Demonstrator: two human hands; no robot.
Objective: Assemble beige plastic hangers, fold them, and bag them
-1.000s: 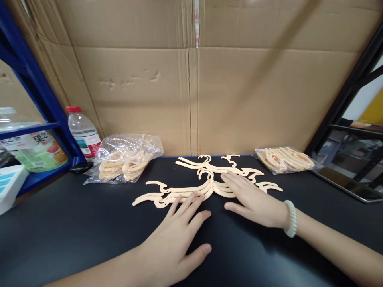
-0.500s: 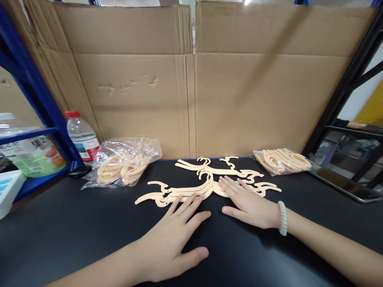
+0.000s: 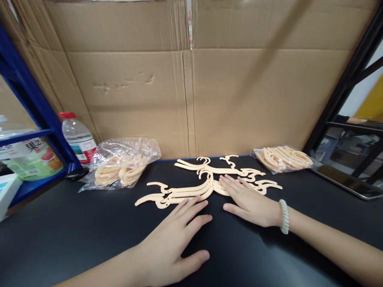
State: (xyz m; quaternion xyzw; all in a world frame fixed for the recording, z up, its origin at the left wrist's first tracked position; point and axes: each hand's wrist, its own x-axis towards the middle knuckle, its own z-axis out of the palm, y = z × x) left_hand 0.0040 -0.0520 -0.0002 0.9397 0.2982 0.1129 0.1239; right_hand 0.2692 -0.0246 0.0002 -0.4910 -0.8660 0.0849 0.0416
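Note:
Several cream-coloured folding clothes hangers lie flat in an overlapping group on the black tabletop, their hooks near the middle. Just in front of the left part of the group is my left hand, fingers spread and holding nothing; one fingertip overlaps the nearest hanger edge. My right hand rests flat with its fingers over the right-hand hangers, covering part of them. It grips nothing, and its thumb points left. A pale coiled band circles the right wrist.
At the back left lies a clear bag of hangers, beside a red-capped bottle. Another bagged bundle lies back right, near a dark flat tray-like thing. A cardboard wall closes off the back. Metal frames flank both sides.
My left hand has drawn back slightly toward me, away from the hangers. My right hand stays almost in place. The camera view has shifted a little.

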